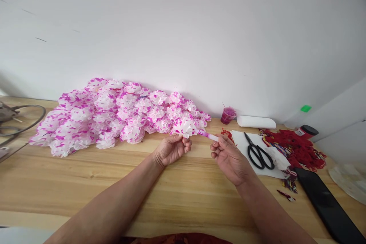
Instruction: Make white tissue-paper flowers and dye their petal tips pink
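My left hand (174,148) pinches a white paper flower (184,126) with magenta marks from below, at the near edge of a big heap of similar paper flowers (114,110). Between the thumb and fingers of my right hand (230,156) is a slim white stick (213,137) with a magenta-stained end. That stained end points left and meets the flower's right edge; whether it presses on the petals I cannot tell. A clear plastic cup (228,115) of magenta liquid stands behind my right hand, by the wall.
Right of my hands, black-handled scissors (259,154) lie on white paper (238,139). Beyond are a white roll (256,122), red yarn (300,146) and a dark-lidded jar (306,132). A long black object (326,202) lies front right. Cables (31,106) lie far left.
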Tool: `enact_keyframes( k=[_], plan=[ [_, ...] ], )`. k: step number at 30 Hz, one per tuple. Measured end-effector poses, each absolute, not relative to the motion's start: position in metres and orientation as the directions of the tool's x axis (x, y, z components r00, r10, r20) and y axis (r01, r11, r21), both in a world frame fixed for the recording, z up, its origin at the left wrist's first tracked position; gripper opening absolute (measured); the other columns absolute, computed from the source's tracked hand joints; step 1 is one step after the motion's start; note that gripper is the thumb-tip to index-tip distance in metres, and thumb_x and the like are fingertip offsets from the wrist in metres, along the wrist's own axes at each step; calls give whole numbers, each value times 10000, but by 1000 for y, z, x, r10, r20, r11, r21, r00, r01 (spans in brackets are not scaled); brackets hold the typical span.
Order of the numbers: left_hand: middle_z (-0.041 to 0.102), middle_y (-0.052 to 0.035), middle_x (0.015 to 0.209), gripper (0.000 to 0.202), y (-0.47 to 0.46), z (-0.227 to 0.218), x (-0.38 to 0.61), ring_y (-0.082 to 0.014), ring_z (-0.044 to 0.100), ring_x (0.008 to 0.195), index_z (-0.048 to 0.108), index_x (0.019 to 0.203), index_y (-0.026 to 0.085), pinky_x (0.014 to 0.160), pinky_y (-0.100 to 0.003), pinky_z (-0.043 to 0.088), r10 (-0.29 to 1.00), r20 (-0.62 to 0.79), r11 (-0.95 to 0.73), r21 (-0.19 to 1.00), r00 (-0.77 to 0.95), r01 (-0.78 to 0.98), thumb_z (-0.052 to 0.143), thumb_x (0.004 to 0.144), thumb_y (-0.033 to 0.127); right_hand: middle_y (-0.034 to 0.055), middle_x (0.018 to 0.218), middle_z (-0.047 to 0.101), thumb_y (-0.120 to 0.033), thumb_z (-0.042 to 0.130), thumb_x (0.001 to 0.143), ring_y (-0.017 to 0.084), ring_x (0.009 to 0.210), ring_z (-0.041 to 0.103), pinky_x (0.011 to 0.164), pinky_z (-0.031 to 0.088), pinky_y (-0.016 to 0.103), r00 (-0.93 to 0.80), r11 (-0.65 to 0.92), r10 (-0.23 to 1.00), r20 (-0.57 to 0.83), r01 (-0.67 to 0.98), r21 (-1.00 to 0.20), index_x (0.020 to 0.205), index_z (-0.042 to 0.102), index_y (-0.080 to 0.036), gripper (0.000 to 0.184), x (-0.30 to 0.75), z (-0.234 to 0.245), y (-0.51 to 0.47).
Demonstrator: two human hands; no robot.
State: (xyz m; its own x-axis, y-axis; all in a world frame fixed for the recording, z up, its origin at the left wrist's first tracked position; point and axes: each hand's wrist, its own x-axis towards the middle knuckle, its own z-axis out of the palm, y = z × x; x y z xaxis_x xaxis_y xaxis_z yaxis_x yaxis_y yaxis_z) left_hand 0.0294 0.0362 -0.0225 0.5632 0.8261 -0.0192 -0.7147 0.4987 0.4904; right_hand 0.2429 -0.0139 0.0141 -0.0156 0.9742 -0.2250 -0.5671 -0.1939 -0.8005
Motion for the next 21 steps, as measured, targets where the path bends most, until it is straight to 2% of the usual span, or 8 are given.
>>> enact_keyframes(
  k=[4, 12, 18, 21],
  plan=[
    [486, -20, 719, 124, 36, -21, 29, -135, 556, 711, 613, 720, 107, 655, -250, 524, 824, -14, 498, 496, 567, -711, 705, 779, 165, -28, 761, 623, -367, 860, 711, 142, 750, 558, 650, 415, 269, 5, -171, 977, -213, -577, -799, 917, 731, -295, 253, 248, 15, -13],
    [479, -12, 718, 137, 33, -19, 28, -127, 539, 712, 608, 726, 114, 676, -254, 518, 812, 23, 498, 493, 583, -713, 729, 753, 170, -35, 740, 615, -336, 860, 720, 120, 713, 549, 626, 428, 245, -44, -254, 955, -295, -636, -729, 925, 729, -263, 254, 245, 3, -13],
    [529, -27, 714, 207, 31, -23, 27, -137, 562, 733, 644, 740, 92, 696, -263, 510, 773, 43, 516, 536, 632, -668, 809, 680, 202, -32, 737, 628, -333, 857, 726, 116, 699, 561, 633, 427, 254, -131, -337, 932, -337, -650, -681, 822, 709, -235, 202, 235, 2, -14],
    [571, -38, 726, 233, 32, -25, 27, -142, 579, 738, 654, 777, 95, 696, -262, 502, 770, 54, 503, 561, 636, -657, 824, 672, 215, -42, 736, 619, -329, 856, 725, 118, 698, 559, 641, 435, 264, -129, -310, 942, -309, -683, -661, 834, 712, -252, 196, 237, 6, -13]
  ],
)
